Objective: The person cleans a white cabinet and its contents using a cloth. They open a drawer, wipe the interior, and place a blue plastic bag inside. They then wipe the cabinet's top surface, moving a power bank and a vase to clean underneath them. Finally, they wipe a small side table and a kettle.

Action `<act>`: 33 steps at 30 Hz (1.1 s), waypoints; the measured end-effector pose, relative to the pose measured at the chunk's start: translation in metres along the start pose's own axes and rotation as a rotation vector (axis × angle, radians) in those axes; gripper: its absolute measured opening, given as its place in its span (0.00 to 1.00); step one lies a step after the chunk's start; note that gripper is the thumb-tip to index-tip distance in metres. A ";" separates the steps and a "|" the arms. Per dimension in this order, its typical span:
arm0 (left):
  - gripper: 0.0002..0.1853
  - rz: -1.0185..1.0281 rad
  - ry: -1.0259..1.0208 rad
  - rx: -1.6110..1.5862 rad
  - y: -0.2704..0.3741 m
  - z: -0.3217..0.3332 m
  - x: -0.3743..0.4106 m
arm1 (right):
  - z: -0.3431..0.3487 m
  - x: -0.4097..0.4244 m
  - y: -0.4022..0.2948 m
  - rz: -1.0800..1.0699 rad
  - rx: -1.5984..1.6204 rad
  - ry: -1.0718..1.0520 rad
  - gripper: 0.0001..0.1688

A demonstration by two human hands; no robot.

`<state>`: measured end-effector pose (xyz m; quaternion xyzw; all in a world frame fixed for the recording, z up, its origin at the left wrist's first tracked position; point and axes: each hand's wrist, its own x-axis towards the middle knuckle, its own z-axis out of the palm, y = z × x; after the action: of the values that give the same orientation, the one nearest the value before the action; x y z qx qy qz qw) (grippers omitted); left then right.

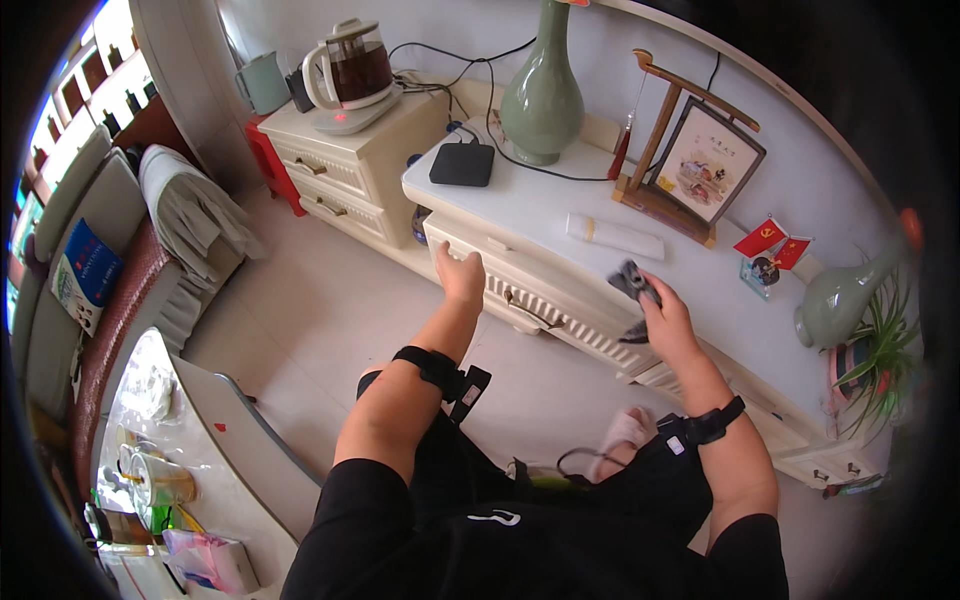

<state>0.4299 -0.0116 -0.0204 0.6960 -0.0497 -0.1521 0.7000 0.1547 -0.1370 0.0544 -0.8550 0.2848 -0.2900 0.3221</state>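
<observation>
My right hand (672, 324) holds a crumpled dark grey cloth (634, 283) over the front edge of a white-topped cabinet (517, 206). My left hand (461, 277) is in front of the cabinet's left part, near a ribbed drawer front with a metal handle (532, 311); its thumb and a finger are raised apart, and nothing shows in it. On the top lie a white tube-shaped container (615, 236) and a black box (462, 164) with cables. Behind stand a green ceramic vase (544, 97) and a framed picture (709, 161) on a wooden stand.
A glass kettle (360, 67) with dark liquid stands on a lower drawer unit (337, 165). Small red flags (761, 238), another green vase (844, 304) and a potted plant (877, 367) are at the right. A cluttered table (247, 450) and a towel-draped sofa (124, 300) lie left.
</observation>
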 end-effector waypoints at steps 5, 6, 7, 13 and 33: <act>0.33 0.235 0.176 0.200 0.016 -0.003 0.023 | 0.050 0.094 -0.093 -0.198 0.168 0.053 0.19; 0.33 0.279 0.168 0.208 0.019 -0.006 0.027 | 0.062 0.117 -0.098 -0.284 0.103 0.106 0.19; 0.33 0.322 0.156 0.213 0.022 -0.006 0.034 | 0.074 0.142 -0.096 -0.368 0.033 0.162 0.18; 0.43 0.432 0.202 0.539 0.036 -0.011 0.059 | 0.179 0.197 -0.023 -0.238 -0.671 -0.003 0.24; 0.41 0.482 0.082 0.655 0.043 -0.007 0.139 | 0.260 0.300 -0.069 -0.420 -0.344 -0.061 0.23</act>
<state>0.5700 -0.0450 0.0021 0.8560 -0.2291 0.0681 0.4583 0.5529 -0.1954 0.0355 -0.9458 0.1363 -0.2720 0.1134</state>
